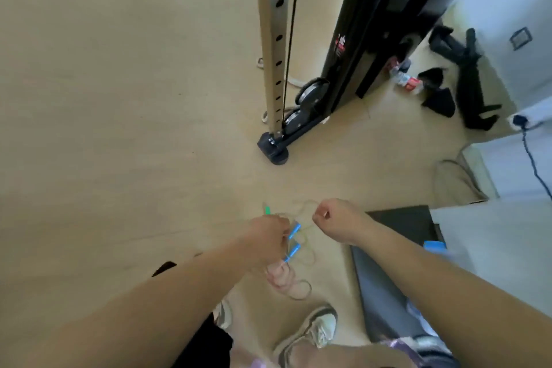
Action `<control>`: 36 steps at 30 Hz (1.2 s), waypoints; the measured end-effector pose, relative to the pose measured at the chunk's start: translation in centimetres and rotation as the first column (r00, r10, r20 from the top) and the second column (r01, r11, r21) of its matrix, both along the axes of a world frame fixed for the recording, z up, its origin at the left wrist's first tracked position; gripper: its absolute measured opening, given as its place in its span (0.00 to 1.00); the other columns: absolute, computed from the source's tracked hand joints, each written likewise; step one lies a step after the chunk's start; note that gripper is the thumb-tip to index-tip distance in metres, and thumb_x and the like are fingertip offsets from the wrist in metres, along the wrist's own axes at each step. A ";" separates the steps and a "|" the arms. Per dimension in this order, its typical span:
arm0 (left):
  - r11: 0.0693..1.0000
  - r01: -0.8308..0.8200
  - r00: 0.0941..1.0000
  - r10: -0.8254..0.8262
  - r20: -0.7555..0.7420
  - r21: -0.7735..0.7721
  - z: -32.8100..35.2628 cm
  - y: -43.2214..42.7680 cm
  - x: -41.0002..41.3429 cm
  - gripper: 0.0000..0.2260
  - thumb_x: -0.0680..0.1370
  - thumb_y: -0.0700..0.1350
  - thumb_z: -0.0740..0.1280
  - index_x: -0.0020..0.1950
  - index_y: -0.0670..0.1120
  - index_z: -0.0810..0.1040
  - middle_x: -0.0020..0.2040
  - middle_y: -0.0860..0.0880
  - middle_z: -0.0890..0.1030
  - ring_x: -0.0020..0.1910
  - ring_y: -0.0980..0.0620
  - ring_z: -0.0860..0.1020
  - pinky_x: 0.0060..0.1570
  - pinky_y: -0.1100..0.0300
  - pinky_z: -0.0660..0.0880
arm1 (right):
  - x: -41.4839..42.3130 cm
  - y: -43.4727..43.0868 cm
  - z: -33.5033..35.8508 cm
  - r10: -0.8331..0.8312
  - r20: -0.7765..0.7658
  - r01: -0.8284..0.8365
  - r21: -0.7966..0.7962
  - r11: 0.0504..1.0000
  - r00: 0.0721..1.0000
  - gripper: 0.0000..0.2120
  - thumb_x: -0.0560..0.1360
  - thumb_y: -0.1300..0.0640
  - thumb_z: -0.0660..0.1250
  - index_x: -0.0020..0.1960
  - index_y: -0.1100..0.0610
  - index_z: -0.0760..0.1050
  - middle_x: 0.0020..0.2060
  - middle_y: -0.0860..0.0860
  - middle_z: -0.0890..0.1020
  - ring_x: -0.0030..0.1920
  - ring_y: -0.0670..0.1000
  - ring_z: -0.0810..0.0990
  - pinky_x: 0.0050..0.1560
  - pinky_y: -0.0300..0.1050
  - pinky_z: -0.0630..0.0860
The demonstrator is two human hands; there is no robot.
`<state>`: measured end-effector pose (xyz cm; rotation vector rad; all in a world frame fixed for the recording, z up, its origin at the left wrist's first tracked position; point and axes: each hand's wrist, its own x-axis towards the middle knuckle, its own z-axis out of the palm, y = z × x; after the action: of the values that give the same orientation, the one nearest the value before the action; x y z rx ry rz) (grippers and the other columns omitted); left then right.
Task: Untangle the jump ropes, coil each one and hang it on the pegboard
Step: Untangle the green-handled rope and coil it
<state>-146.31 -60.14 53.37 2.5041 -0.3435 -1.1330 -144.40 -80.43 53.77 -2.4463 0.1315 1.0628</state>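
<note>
Here, left grip (267, 240) holds ropes (294, 231); machine label (340, 46) unreadable.

cable machine (301, 110), black bags (466, 75), sneakers (310, 331)

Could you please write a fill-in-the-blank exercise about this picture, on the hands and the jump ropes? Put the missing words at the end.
1. The left hand grips tangled jump ropes, and the two handles beside its fingers are ____.
2. A single ____ handle sticks out above that hand.
3. The right hand is curled, seemingly pinching the ropes; the loose loops hang below the ____ hand.

Missing words: blue; green; left.
</note>
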 end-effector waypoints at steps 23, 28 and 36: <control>0.943 0.329 0.944 -0.329 -0.012 0.044 -51.8 -2.2 -4.7 0.17 0.78 0.44 0.61 0.66 0.46 0.76 0.70 0.45 0.70 0.73 0.45 0.71 0.71 0.51 0.70 | -12.5 2.1 -45.9 -0.322 -0.200 0.312 -0.079 0.947 0.925 0.15 0.83 0.53 0.59 0.65 0.55 0.78 0.65 0.54 0.80 0.66 0.56 0.77 0.61 0.44 0.73; 0.972 0.223 0.963 -0.231 0.137 0.069 -52.7 -0.7 -0.6 0.17 0.76 0.37 0.65 0.64 0.50 0.75 0.66 0.50 0.70 0.62 0.44 0.79 0.57 0.48 0.78 | -10.3 2.3 -47.0 -0.320 -0.203 0.309 -0.083 0.947 0.925 0.16 0.83 0.51 0.60 0.66 0.56 0.78 0.66 0.55 0.80 0.66 0.57 0.77 0.62 0.44 0.73; 0.851 0.418 0.878 -0.468 0.099 0.319 -55.3 2.6 1.8 0.23 0.78 0.39 0.66 0.73 0.46 0.66 0.69 0.45 0.69 0.64 0.40 0.76 0.59 0.47 0.74 | -9.4 6.4 -49.8 -0.460 -0.138 0.469 0.032 0.883 0.877 0.11 0.81 0.50 0.61 0.50 0.52 0.80 0.45 0.51 0.82 0.47 0.54 0.79 0.46 0.43 0.73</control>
<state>-144.55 -57.53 -1.91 2.8834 -0.9113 -1.2004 -153.76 -74.08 3.93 -2.1269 0.6811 0.9776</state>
